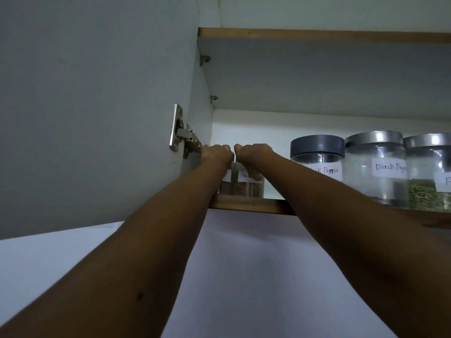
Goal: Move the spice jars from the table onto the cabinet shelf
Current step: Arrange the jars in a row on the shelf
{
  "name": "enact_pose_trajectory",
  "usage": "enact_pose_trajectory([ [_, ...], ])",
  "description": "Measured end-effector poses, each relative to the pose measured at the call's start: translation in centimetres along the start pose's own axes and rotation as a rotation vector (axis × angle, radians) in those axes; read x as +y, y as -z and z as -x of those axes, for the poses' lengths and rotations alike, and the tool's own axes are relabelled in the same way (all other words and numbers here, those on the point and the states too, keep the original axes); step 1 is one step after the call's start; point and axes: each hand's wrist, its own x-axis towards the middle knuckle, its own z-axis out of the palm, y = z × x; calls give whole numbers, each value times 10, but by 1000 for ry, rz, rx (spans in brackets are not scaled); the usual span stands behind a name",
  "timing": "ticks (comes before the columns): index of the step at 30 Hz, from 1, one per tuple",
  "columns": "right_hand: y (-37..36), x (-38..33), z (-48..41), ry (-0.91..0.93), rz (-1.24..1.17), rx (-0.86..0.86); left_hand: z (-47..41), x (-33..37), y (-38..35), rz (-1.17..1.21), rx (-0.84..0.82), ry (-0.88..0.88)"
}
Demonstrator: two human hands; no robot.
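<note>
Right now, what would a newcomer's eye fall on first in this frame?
Two bare arms stretch up to the wood-edged cabinet shelf, where the left grip and right grip clasp two small clear labelled spice jars from above, the left jar beside the right jar. Right of them stands a larger clear jar with a dark grey lid, labelled Black Pepper.

"Black Pepper" on grey-lidded jar [319,159], same on silver-lidded jar [374,172]
</note>
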Motion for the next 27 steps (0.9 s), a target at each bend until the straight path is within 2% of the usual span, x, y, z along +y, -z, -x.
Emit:
enact_pose_trajectory([
  [6, -19, 1, -8, 21, 31, 66, -9, -1, -6, 81, -106, -42],
  [14, -30, -1, -15, 24, 99, 126, -16, -3, -22, 100, -21, -86],
  [20, -36, -6, -33, -67, 60, 156, -29, -2, -40, 273, -81, 26],
  [23, -31, -4, -36, -128, 31, 302, -32, -2, -34, 322, -43, 70],
  [27, -18, -3, -27, -94, -31, 529, -18, 5, -27, 249, 26, 71],
])
